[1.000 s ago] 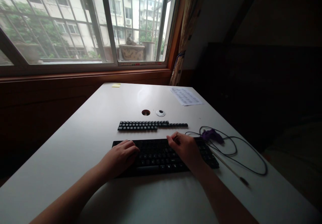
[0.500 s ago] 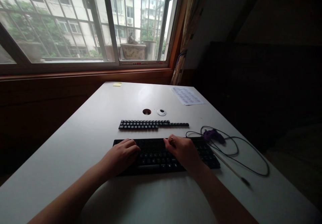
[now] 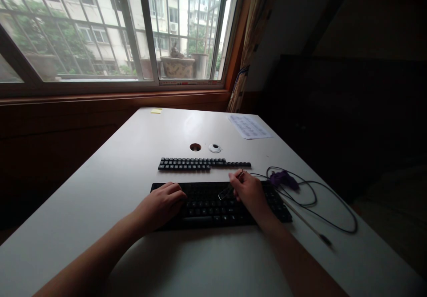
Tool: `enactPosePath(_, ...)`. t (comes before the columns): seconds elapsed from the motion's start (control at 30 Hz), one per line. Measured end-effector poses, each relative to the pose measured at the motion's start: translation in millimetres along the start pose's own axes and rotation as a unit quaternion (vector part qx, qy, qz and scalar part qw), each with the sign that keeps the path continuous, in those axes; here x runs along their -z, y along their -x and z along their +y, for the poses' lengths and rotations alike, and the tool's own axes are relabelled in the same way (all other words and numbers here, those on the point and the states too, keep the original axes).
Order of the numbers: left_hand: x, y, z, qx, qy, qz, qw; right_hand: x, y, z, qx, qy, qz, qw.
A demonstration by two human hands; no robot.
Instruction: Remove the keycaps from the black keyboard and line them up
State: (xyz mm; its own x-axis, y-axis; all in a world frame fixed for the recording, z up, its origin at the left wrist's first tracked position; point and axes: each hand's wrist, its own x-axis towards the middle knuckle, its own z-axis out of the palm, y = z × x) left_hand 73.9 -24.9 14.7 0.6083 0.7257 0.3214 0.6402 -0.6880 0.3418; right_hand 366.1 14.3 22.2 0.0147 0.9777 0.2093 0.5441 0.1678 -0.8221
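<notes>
A black keyboard (image 3: 207,219) lies on the white table in front of me. My left hand (image 3: 167,199) is pressed over its left end, fingers together and bent across the keys; the fingertips are partly hidden. Above the right half of the keyboard, my right hand (image 3: 247,188) pinches a wire keycap puller (image 3: 224,194), whose thin wire loop points down and left over the upper key rows. Beyond the keyboard, several removed black keycaps (image 3: 183,164) stand in tidy rows. Whether the puller grips a keycap is hard to make out.
On the right lies a looped black cable (image 3: 333,226) with a purple bundle (image 3: 283,179) and a plug (image 3: 325,239). Farther back are a round table hole (image 3: 195,147), a white ring cover (image 3: 215,148), printed papers (image 3: 250,126) and a yellow note (image 3: 156,110) near the window.
My right hand has lifted and shifted right, bringing the puller's wire loop into sight over the keys. My left hand stays on the keyboard's left end.
</notes>
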Motion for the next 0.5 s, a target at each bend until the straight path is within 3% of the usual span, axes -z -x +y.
enactPosePath(0.1,0.2,0,0,0.003,-0.003,-0.007,1.000,-6,7,-5,0.026,0.024,0.020,0.999)
enactPosePath(0.2,0.8,-1,1,0.010,-0.009,-0.017,1.000,-13,13,-13,0.143,0.118,0.027,0.982)
enactPosePath(0.27,1.1,-1,2,0.010,-0.011,-0.018,1.000,-13,15,-15,0.223,0.163,-0.002,0.961)
enactPosePath(0.33,1.0,0,2,0.008,-0.010,-0.013,1.000,-10,13,-14,0.259,0.177,-0.031,0.949)
enactPosePath(0.4,0.8,0,1,0.006,-0.007,-0.007,1.000,-5,10,-11,0.250,0.175,-0.035,0.952)
enactPosePath(0.5,1.1,0,1,0.006,-0.002,-0.005,1.000,1,5,-5,0.162,0.118,-0.041,0.979)
